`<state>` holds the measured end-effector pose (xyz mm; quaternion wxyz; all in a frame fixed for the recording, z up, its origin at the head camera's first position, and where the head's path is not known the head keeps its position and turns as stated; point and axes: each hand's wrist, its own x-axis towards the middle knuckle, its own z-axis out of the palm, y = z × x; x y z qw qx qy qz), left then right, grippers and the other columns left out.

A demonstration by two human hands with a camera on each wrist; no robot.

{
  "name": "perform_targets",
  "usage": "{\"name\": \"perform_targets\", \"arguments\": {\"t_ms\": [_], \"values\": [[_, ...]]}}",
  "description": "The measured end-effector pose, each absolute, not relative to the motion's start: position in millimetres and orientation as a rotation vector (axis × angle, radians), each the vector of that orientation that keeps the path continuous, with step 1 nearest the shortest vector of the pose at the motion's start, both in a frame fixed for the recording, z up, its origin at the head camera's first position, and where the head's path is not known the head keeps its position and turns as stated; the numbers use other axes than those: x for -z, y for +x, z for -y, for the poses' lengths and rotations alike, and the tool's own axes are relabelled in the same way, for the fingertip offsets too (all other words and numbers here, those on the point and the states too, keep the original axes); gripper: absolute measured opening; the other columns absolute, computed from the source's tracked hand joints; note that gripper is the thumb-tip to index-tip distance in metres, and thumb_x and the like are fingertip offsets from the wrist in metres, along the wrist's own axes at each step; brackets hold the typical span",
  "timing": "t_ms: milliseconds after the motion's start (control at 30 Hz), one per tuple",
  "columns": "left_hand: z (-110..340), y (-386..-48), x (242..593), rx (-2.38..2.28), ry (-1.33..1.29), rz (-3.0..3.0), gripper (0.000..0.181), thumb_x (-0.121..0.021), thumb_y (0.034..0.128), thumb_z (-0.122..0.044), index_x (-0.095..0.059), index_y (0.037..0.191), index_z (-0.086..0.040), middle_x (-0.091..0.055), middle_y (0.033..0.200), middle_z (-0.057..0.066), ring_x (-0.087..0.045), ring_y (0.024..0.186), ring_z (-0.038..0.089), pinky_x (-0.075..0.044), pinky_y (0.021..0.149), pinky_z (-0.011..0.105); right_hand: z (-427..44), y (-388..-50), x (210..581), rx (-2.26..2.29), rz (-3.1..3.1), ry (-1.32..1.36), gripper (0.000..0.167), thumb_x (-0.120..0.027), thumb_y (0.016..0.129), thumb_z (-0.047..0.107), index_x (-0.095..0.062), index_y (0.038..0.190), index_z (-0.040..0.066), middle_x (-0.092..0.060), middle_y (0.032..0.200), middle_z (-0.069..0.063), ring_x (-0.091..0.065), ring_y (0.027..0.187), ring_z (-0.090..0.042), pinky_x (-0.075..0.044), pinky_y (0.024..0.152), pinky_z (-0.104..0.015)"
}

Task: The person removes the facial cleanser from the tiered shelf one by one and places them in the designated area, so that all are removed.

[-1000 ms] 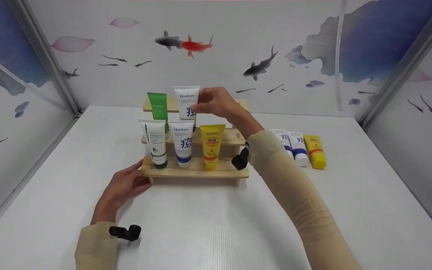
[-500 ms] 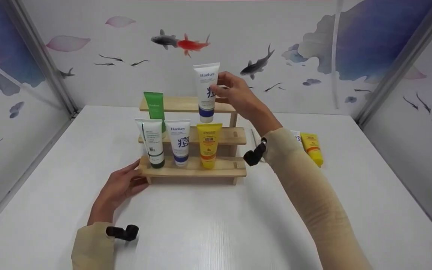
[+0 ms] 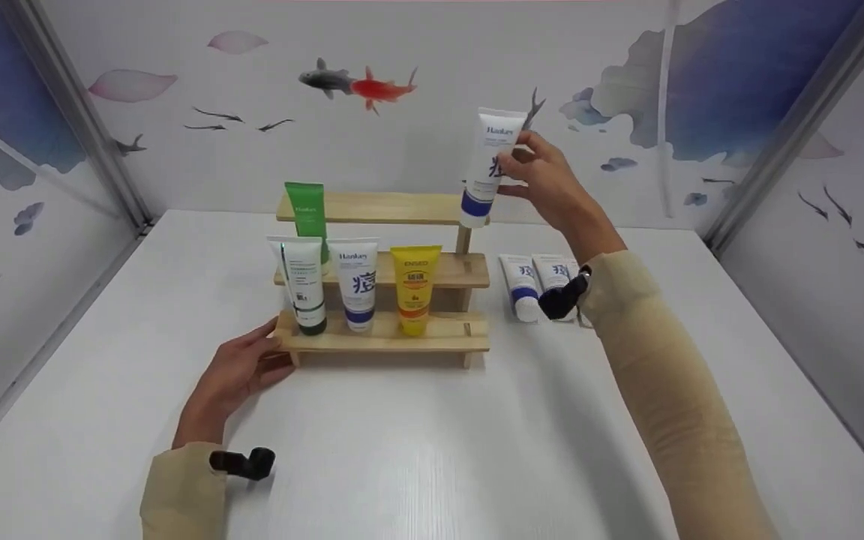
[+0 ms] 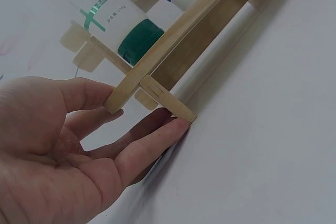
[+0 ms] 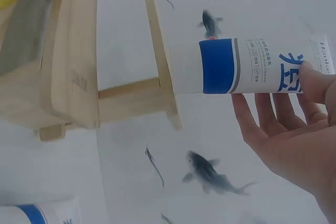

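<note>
White Hankey tube (image 3: 486,169) pinched in the right grip (image 3: 550,182), cap (image 3: 471,221) downward, slightly tilted, held up near the right end of the wooden rack (image 3: 387,208). Left grip (image 3: 241,367) grasping the left end of the rack's lowest tier (image 3: 443,343). Between both grips, upright on that tier: white-and-green tube (image 3: 304,285), second Hankey tube (image 3: 358,285), yellow tube (image 3: 414,289). Behind these, on the middle tier (image 3: 458,277), green tube (image 3: 310,214) standing. Below the right grip, more white tubes (image 3: 520,285) lying on the worktop (image 3: 387,450). Contents hidden inside every tube.
</note>
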<state>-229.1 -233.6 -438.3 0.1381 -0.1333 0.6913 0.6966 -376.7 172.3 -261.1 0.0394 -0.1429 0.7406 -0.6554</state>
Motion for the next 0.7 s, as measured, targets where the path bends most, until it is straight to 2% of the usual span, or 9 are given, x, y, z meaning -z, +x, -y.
{"name": "perform_targets", "arguments": {"t_ms": [300, 700], "values": [[233, -231, 440, -2.004, -0.404, -2.003, 0.056, -0.044, 0.1076, -0.023, -0.024, 0.160, -0.022, -0.041, 0.155, 0.021, -0.061, 0.118, 0.018, -0.055, 0.103, 0.031, -227, -376, 269, 1.977, -2.435, -0.248, 0.038, -0.052, 0.105, 0.026, -0.046, 0.141, 0.017, -0.048, 0.148, -0.012, -0.045, 0.139, -0.031, -0.040, 0.118, -0.051], [232, -230, 440, -2.024, -0.428, -1.982, 0.056, -0.045, 0.1076, -0.022, -0.024, 0.160, -0.023, -0.041, 0.154, 0.020, -0.061, 0.118, 0.019, -0.056, 0.101, 0.030, -297, -373, 297, 1.913, -2.584, 0.035, 0.057, -0.056, 0.100, 0.045, -0.042, 0.150, 0.019, -0.050, 0.145, -0.007, -0.049, 0.134, -0.027, -0.041, 0.119, -0.047]]}}
